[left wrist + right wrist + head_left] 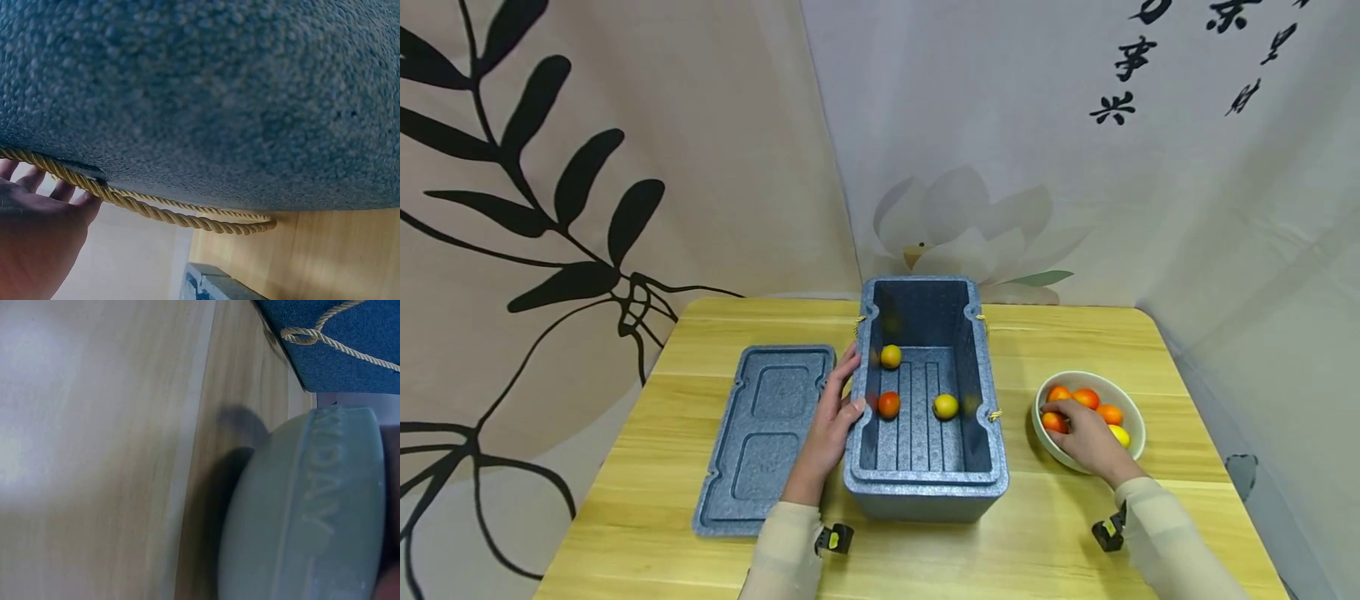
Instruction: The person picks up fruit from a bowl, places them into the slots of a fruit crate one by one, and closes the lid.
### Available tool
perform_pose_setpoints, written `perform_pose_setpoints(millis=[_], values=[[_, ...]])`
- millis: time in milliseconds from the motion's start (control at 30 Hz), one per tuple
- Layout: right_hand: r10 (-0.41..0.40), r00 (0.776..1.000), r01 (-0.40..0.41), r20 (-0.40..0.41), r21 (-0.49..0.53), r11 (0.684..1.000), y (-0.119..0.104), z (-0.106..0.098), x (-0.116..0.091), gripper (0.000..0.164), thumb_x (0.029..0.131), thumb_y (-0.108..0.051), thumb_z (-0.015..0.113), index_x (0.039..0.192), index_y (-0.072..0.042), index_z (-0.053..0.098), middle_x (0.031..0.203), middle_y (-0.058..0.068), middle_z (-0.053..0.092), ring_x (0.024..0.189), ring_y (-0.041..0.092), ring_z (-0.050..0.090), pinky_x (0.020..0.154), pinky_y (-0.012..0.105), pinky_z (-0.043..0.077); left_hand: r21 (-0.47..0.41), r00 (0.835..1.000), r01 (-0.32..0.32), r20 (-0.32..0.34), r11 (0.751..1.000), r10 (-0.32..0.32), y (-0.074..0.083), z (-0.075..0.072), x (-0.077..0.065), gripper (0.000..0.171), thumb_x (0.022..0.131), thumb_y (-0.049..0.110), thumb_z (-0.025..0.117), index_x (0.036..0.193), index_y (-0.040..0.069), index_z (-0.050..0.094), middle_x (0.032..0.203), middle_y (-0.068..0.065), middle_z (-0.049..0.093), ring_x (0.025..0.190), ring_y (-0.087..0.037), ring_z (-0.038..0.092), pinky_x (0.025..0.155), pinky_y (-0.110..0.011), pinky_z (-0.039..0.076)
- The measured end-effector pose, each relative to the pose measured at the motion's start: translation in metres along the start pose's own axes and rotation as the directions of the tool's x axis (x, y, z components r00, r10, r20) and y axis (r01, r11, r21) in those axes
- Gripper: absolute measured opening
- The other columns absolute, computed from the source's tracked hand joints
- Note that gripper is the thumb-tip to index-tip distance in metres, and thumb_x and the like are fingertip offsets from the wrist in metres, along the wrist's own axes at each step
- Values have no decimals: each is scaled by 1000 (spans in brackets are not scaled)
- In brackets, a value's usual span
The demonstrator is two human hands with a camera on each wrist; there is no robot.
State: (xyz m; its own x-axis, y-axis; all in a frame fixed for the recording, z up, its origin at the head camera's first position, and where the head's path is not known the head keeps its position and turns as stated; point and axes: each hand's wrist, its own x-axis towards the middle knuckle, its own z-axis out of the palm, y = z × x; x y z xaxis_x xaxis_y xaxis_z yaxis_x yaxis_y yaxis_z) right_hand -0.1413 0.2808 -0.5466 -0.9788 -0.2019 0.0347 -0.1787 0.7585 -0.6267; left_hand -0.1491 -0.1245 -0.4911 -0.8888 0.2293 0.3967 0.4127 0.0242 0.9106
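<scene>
A speckled grey-blue foam box (pixel 927 478) stands uncovered, holding a red-orange fruit (pixel 888 405), a yellow fruit (pixel 946 407) and a yellow-orange fruit (pixel 891 357). My left hand (pixel 831 425) rests against its left wall, thumb at the rim. In the left wrist view, that hand's fingers touch the wall beside a twisted gold rope (pixel 169 215). Inside a pale bowl (pixel 1138 446) on the right, my right hand (pixel 1092 442) pinches a red-orange fruit (pixel 1055 422), partly covering it. Several orange and yellow fruits (pixel 1109 414) lie around it. The right wrist view shows the bowl's outside (pixel 294 531), fingers mostly hidden.
The box's grey-blue lid (pixel 760 442) lies flat on the wooden table (pixel 647 500), left of the box. Rope loops (pixel 337 344) hang at the box's sides. A printed cloth (pixel 737 167) hangs behind the table's back edge.
</scene>
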Motion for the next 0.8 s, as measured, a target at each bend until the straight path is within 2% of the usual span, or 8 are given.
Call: perform_pose_setpoints(millis=[167,433,600,800], values=[[-6,1000,6,-4,0,1000,-2,-2,0,34,83,-3,73,115,1,66,109,18,66,98,35,60,87,52,44,2,1000,-1,-6,1000,1,-1,0,-1,56,95,8,46,149,2,35,161,-11,19,144,-34,18,102,-70,23],[33,999,-33,-7,8,999,-8,-12,2,36,86,-11,74,120,-3,65,118,22,61,101,37,59,84,52,46,-15,1000,-8,-4,1000,8,-1,1,0,56,95,8,45,149,1,35,161,-12,19,145,-34,17,103,-69,22],[6,1000,-5,-29,22,1000,-16,-20,2,35,85,-6,73,118,1,64,120,23,61,104,39,58,87,53,44,-17,1000,-12,-6,1000,12,1,2,0,55,95,8,45,148,-1,35,161,-13,19,145,-35,16,102,-69,22],[-46,998,49,-36,88,995,-21,-27,4,34,85,0,72,118,1,64,121,20,60,105,37,56,88,53,45,-13,1000,-13,-6,1000,13,2,2,0,55,95,8,45,148,-1,34,161,-14,18,145,-36,16,102,-70,22]])
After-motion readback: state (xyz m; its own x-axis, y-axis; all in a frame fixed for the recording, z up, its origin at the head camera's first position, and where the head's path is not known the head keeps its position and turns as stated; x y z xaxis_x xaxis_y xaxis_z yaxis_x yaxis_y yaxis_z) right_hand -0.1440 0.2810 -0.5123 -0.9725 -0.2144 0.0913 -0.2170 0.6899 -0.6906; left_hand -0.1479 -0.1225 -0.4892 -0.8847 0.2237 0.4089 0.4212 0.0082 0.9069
